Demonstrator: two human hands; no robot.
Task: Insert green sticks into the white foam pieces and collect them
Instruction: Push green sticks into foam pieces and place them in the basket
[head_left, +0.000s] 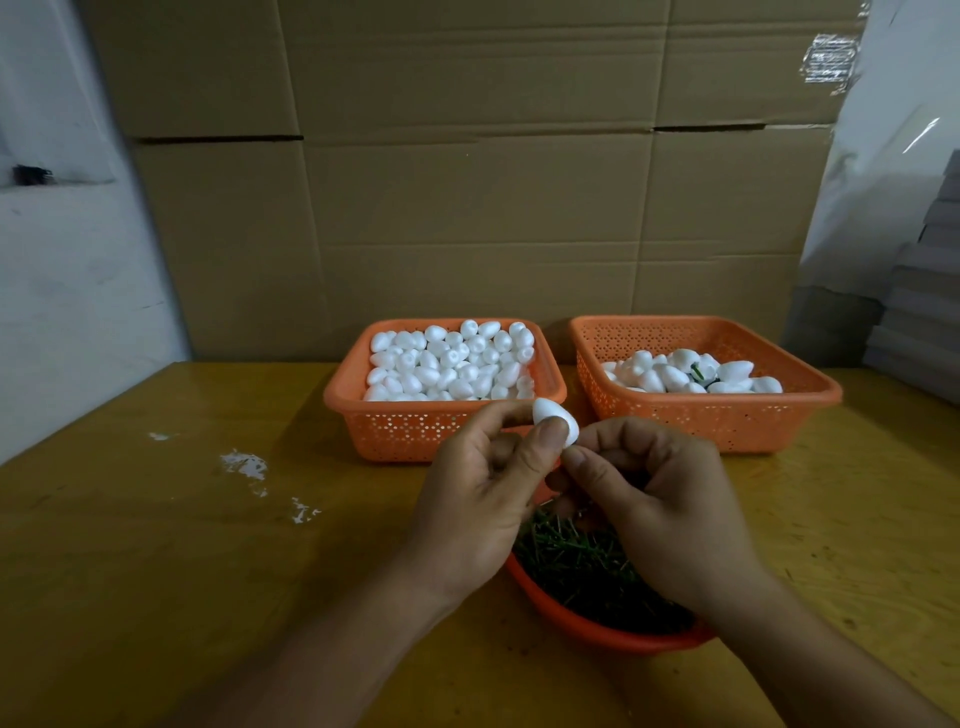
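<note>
The wooden table (156, 545) carries two orange baskets: the left basket (363, 415) is full of plain foam pieces (447, 361), and the right basket (727, 421) holds fewer. A nearer orange bowl (597, 626) contains green sticks (576, 561). The left hand (478, 499) pinches one white foam piece (553, 415) above the bowl. The right hand (660, 499), fingers curled, touches its lower end; any stick held is hidden.

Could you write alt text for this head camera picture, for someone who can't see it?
A person's left hand pinches a white foam piece while the right hand meets it from below, above an orange bowl of green sticks. Behind, on the wooden table, stand two orange baskets holding foam pieces: left basket full, right basket partly filled.
</note>
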